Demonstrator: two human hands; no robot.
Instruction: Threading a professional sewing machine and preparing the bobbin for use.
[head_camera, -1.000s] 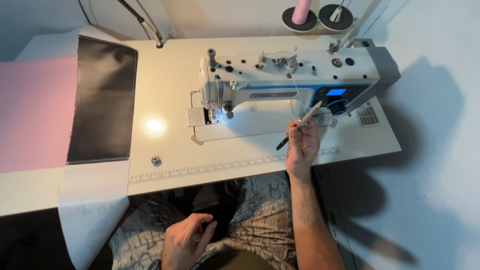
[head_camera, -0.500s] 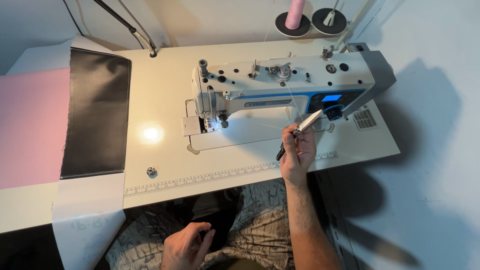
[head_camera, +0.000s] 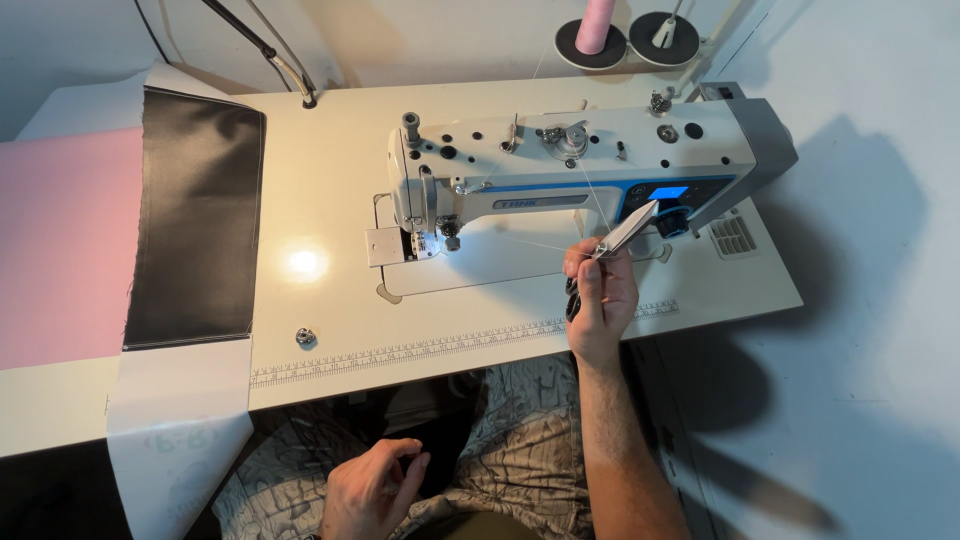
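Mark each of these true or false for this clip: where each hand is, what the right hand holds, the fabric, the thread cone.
1. The right hand holds scissors in front of the sewing machine. True.
2. The left hand rests on the table. False: it is below the table edge, over the lap.
3. The black fabric lies left of the machine. True.
4. The thread cone is blue. False: it is pink.

A small rectangular screen (head_camera: 668, 192) is glowing bright blue right of the frame's centre, sitting in a dark panel; a blue label strip (head_camera: 540, 200), possibly a nameplate, is running left of it.
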